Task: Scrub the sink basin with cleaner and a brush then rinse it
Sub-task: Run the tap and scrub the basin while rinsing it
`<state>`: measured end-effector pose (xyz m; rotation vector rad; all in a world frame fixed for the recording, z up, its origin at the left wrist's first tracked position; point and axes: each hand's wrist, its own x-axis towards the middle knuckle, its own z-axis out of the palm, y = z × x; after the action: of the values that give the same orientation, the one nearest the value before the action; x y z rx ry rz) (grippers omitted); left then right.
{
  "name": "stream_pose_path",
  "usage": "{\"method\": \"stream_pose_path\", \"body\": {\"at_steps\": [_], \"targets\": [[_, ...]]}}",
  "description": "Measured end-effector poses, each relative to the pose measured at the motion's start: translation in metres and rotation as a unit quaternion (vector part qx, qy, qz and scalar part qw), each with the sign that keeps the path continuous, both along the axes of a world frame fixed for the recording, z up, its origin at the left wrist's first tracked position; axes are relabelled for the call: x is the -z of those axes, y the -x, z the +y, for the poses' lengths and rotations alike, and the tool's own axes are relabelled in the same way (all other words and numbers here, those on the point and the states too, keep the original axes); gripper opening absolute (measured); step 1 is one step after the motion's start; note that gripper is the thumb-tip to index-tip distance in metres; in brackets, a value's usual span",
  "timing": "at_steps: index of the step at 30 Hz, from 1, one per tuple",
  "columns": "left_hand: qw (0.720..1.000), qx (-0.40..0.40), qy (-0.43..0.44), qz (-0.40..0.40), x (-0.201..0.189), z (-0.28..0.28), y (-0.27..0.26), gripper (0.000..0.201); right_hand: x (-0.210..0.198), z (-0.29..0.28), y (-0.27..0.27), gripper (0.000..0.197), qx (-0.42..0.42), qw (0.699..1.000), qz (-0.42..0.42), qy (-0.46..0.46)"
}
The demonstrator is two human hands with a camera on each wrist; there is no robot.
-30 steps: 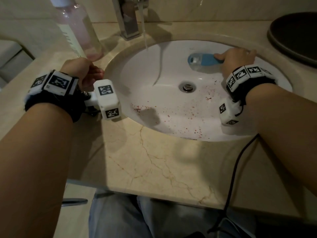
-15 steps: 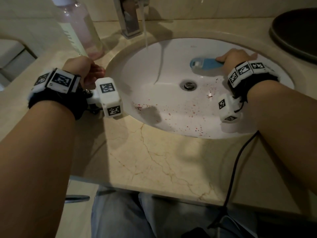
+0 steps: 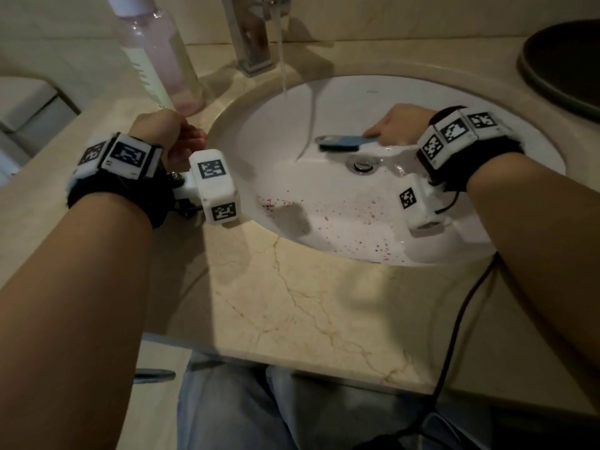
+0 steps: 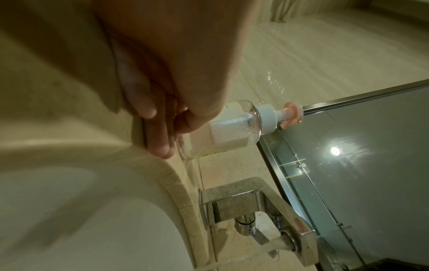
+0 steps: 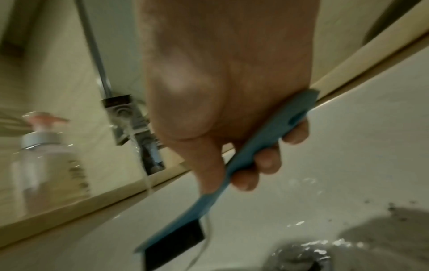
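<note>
The white sink basin carries red specks on its near slope. Water runs from the tap into it. My right hand grips the handle of a blue brush, whose head lies on the basin just behind the drain. In the right wrist view, fingers curl round the brush, dark bristles down. My left hand rests on the counter by the rim, loosely curled and holding nothing. The clear pump bottle of cleaner stands just behind it.
A beige marble counter surrounds the basin. A dark round object sits at the back right. A black cable hangs over the counter's front edge from my right wrist. A mirror stands behind the tap.
My right hand has drawn the brush down from the basin's back wall towards the drain. The left hand stays put by the rim. Water keeps running.
</note>
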<state>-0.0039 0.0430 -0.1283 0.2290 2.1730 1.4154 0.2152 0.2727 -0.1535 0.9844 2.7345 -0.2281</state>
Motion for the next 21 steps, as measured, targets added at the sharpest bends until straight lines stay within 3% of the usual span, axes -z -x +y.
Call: {"method": "stream_pose_path", "body": {"at_steps": [3,7,13,18,21], "targets": [[1.0,-0.008,-0.009,0.001,0.001,-0.001,0.001,0.033,-0.005,-0.032,0.016,0.041,-0.079,0.992,0.008,0.093],[1.0,-0.013,-0.007,0.002,0.003,-0.001,0.001,0.033,0.01,-0.051,0.037,0.04,-0.107,0.978,0.056,0.171],[1.0,-0.023,-0.012,0.007,0.005,-0.002,0.006,0.03,0.027,-0.031,0.028,0.037,-0.063,0.988,-0.003,0.143],[0.999,-0.027,-0.017,0.01,0.006,0.0,0.006,0.028,0.022,-0.007,0.017,0.031,0.029,1.0,0.0,0.007],[0.999,-0.029,-0.029,0.001,0.006,0.0,0.006,0.028,0.02,-0.015,0.022,0.034,0.011,0.996,0.062,0.069]]}}
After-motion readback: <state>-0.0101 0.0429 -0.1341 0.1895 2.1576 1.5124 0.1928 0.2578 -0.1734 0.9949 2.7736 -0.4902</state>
